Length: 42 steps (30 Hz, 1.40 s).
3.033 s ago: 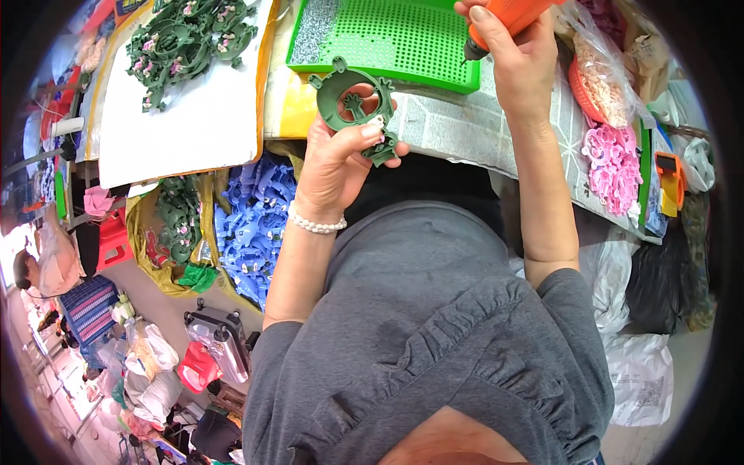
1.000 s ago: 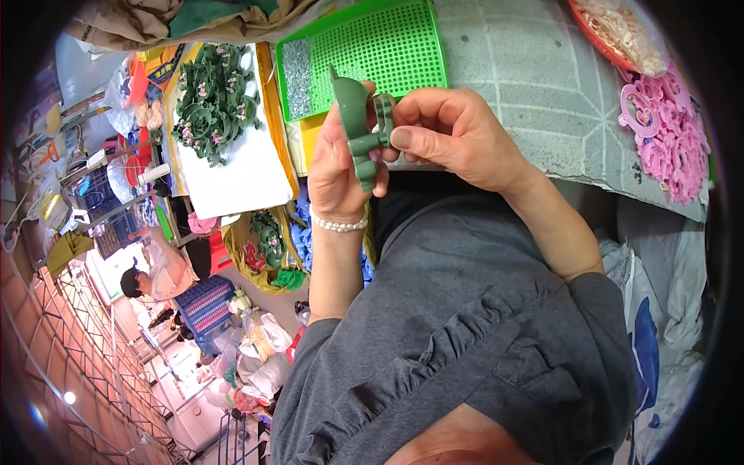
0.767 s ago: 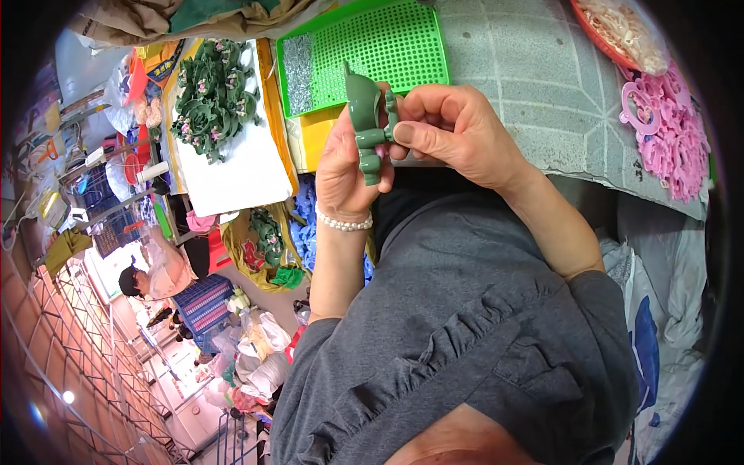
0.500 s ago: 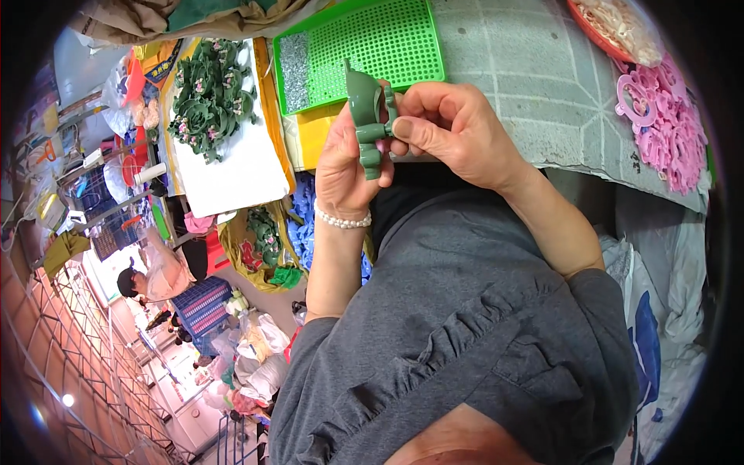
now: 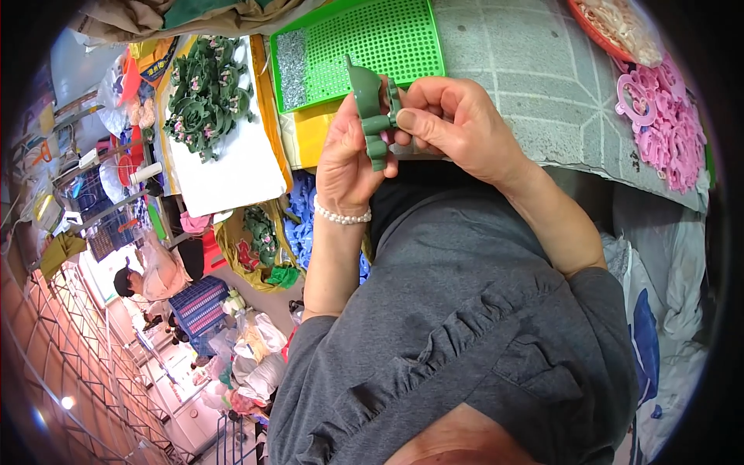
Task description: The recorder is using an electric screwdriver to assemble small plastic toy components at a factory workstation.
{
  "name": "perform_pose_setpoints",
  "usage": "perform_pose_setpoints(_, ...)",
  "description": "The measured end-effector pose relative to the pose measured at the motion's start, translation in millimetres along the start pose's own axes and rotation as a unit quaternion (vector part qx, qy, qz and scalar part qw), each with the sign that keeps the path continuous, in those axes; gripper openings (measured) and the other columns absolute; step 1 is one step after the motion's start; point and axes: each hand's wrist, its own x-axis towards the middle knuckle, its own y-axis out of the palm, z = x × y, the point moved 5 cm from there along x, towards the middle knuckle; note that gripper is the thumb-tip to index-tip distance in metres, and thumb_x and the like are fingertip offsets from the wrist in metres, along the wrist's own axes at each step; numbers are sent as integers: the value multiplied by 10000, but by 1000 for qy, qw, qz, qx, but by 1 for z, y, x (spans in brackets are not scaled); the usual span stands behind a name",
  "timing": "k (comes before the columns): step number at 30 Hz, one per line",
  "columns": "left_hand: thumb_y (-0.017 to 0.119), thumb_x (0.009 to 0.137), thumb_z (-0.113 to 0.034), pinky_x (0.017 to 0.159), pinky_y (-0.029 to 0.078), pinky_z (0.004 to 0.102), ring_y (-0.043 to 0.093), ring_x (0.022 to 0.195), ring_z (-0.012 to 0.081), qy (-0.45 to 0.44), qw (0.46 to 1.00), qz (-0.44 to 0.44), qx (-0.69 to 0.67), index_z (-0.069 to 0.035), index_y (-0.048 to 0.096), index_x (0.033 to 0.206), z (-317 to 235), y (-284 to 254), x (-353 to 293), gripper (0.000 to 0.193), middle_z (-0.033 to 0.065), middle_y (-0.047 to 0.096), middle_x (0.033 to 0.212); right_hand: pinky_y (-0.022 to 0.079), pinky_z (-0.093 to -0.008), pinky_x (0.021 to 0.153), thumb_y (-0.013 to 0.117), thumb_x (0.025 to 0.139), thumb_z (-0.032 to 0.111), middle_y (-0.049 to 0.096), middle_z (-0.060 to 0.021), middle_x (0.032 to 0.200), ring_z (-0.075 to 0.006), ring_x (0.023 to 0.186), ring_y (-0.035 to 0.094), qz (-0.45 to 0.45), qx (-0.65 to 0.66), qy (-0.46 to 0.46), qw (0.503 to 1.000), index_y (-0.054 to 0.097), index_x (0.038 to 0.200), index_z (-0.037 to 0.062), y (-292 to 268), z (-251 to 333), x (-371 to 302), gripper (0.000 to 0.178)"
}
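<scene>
A dark green moulded plastic piece (image 5: 366, 93), with a rounded body and knobbly lower part, is gripped upright in my left hand (image 5: 343, 159), which wears a white beaded bracelet. My right hand (image 5: 459, 128) is closed, thumb and fingers pinching a smaller green part (image 5: 393, 101) against the right side of the piece. A bit of pink shows between the hands, low on the piece. The fingertips behind the piece are partly hidden.
Ahead lies a green perforated tray (image 5: 372, 58) with small silvery bits in its left end. A pile of green pieces (image 5: 205, 101) rests on a white board (image 5: 232, 178) at left. Pink plastic parts (image 5: 666, 124) and an orange basket (image 5: 601, 31) sit far right. Another person (image 5: 155, 275) is at left.
The green piece has turned slightly in my left hand and shows a narrower side. Both hands stay in nearly the same place, still gripping.
</scene>
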Motion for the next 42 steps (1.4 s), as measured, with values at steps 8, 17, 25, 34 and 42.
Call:
perform_pose_setpoints(8, 699, 794, -162, 518, 584, 327, 635, 840, 248, 18, 991, -43, 125, -105, 363, 1272, -5, 4, -1, 587, 185, 553, 1140, 375, -164, 478, 596, 877, 130, 635, -33, 748, -19, 577, 480, -29, 87, 53, 994, 612, 885, -12, -7, -19, -2, 143)
perform_pose_setpoints(17, 686, 776, -91, 540, 566, 313, 636, 798, 233, 36, 975, -85, 201, -69, 411, 1155, -9, 22, 4, 469, 189, 577, 1096, 424, -191, 508, 576, 893, 120, 610, -26, 717, -57, 607, 531, -79, 85, 26, 993, 587, 825, -17, -6, -24, -1, 153)
perform_pose_setpoints(25, 642, 829, -121, 576, 535, 322, 626, 797, 227, 43, 974, -136, 177, -112, 406, 1034, -14, 4, -8, 312, 161, 573, 1116, 413, -214, 524, 636, 819, 79, 570, 2, 676, -52, 575, 489, -237, -226, -186, 926, 597, 864, 7, -28, 44, -17, 93)
perform_pose_setpoints(34, 642, 824, -78, 570, 561, 313, 655, 760, 248, 41, 983, -94, 150, -114, 420, 1046, -10, 14, -13, 316, 141, 570, 1109, 445, -366, 878, 706, 760, 199, 467, -173, 1258, -231, 1085, 524, -258, -424, -335, 801, 354, 1322, 15, -28, 138, 44, 689)
perform_pose_setpoints(42, 622, 815, -41, 559, 583, 330, 667, 739, 273, 89, 978, -129, 141, -85, 435, 991, -21, -1, -27, 260, 181, 585, 1106, 493, -306, 800, 725, 742, 77, 478, -127, 1151, -180, 932, 586, -206, -210, -329, 897, 262, 1298, 39, -32, 106, 85, 725)
